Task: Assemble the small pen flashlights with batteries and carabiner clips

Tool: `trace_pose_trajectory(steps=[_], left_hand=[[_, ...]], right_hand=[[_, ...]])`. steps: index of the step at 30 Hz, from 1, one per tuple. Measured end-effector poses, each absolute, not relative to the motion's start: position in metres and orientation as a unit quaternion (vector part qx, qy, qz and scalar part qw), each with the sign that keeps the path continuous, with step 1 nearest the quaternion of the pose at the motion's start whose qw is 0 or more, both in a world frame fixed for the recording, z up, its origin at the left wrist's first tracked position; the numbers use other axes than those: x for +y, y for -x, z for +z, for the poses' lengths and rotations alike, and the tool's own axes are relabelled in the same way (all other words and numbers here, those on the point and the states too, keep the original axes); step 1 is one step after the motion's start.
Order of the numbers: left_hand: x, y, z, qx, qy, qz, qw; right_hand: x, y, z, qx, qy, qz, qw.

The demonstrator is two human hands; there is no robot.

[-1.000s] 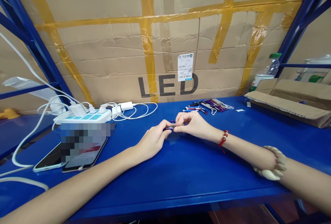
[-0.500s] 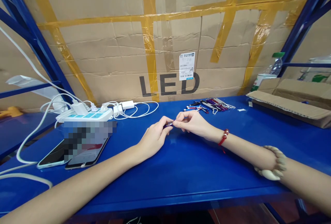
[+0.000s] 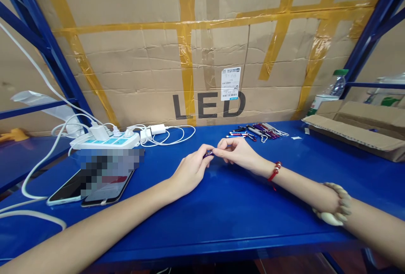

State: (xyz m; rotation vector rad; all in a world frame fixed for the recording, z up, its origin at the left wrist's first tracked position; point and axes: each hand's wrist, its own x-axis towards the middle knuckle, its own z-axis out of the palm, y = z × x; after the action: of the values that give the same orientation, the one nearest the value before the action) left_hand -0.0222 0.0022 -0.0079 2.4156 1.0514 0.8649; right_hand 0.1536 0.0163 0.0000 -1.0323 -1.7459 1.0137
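My left hand [image 3: 193, 165] is closed around a small dark purple metal tube [image 3: 208, 154], which looks like a keychain penlight; most of it is hidden by the fingers. At its right end, the thumb and fingertips of my right hand [image 3: 233, 150] are pinched together, gripping that end. Both hands are above the middle of the blue tabletop [image 3: 221, 210]. Just beyond my right hand lies a pile of similar slim metal penlights [image 3: 264, 131] in silver, purple, red, blue and black, some with carabiner clips.
A white power strip [image 3: 109, 140] with plugs and looped cables stands at the left. Two phones [image 3: 106, 198] lie in front of it. An open cardboard box [image 3: 354, 132] and a plastic bottle [image 3: 329, 92] are at the right. A large taped carton [image 3: 142, 67] walls the back.
Both hands remain together on the penlight, which has turned slightly between the fingers. The whole view has shifted a little.
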Motion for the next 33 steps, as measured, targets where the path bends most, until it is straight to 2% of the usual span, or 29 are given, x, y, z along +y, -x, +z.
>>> trace_pose_trajectory(steps=[33], left_hand=[[-0.0014,0.0204,-0.0037,0.408,-0.851,0.297,0.144]], right_hand=[[0.0156,-0.1531,-0.0020,-0.714,0.424,0.372,0.415]])
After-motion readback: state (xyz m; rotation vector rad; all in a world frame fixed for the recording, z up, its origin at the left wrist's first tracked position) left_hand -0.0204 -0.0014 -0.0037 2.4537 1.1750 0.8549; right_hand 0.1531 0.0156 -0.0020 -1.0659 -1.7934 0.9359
